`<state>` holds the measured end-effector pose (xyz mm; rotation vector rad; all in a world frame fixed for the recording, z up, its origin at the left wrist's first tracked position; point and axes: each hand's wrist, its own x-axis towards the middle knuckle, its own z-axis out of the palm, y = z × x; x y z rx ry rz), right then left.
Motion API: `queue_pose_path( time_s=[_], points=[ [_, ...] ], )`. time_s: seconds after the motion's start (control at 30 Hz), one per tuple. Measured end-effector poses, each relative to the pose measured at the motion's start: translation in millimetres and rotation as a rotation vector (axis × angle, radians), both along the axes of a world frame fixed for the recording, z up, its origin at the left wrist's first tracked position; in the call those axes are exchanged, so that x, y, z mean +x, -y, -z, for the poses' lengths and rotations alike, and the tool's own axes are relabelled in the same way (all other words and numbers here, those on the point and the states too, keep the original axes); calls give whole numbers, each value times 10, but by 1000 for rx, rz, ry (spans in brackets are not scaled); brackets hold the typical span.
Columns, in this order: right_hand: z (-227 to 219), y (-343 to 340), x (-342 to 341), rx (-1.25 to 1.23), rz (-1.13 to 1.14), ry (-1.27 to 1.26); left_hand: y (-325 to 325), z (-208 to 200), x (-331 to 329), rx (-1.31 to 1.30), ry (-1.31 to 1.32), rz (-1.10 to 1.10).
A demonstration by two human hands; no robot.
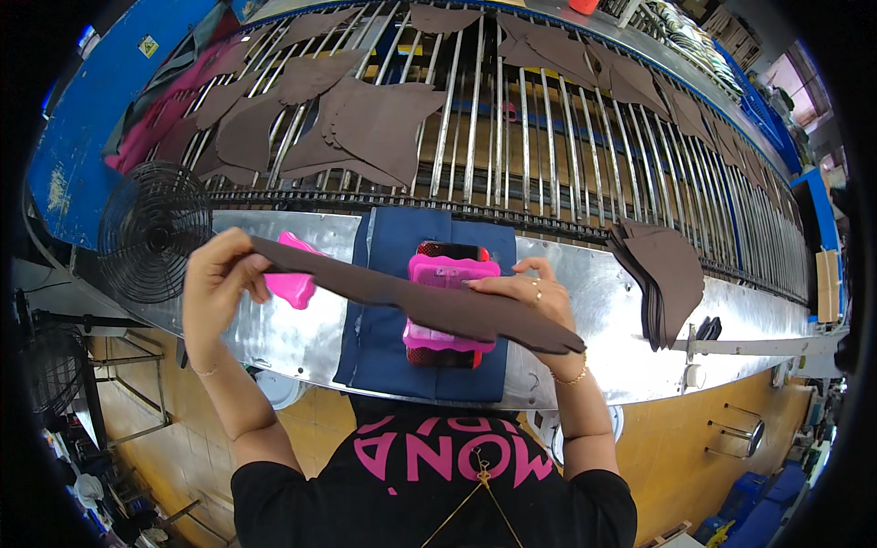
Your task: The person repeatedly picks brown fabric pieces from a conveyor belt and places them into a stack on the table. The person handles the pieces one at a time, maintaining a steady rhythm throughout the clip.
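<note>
A long dark brown cut sheet [416,304], likely leather or fabric, is stretched slantwise in front of me. My left hand [224,279] pinches its left end between thumb and fingers. Farther right, my right hand [534,297] is at its far edge, the fingertips on it and the thumb hidden; the sheet's right end crosses my wrist. Beneath the sheet, partly covered, is a pink wavy-edged object [452,269] on a black and red block [448,357]. Both lie on folded navy cloth [365,361]. Another pink wavy-edged piece [294,285] lies near my left hand.
Beyond the metal table [585,274] runs a rack of metal rollers [507,137] carrying several brown cut pieces [375,128]. A stack of brown pieces [667,274] lies on the table's right. A round black fan [155,233] stands at left, and a stool [744,434] at lower right.
</note>
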<state>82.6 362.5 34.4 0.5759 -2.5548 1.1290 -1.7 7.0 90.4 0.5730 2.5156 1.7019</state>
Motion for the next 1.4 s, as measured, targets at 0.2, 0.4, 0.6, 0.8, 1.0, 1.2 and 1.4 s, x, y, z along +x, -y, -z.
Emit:
queue_pose_path(
  time_s=[0.2, 0.4, 0.6, 0.8, 1.0, 1.2, 1.4],
  points=[
    [258, -459, 404, 67, 197, 2, -590, 272, -47, -249, 131, 247],
    [468, -862, 1099, -102, 537, 256, -1327, 334, -164, -296, -357, 622],
    [327, -1458, 1580, -730, 669, 80, -1909, 331, -139, -379, -436, 786],
    [195, -1553, 678, -650, 908, 6, -1696, 36, -288, -92, -328, 403],
    [883, -1636, -752, -384, 798, 187, -973, 181, -162, 89, -47, 24],
    [1509, -1708, -1493, -49, 849, 285, -528, 475, -40, 123, 83, -153],
    [986, -1649, -879, 134, 1167, 179, -349, 688, -40, 160, 149, -183]
  ],
)
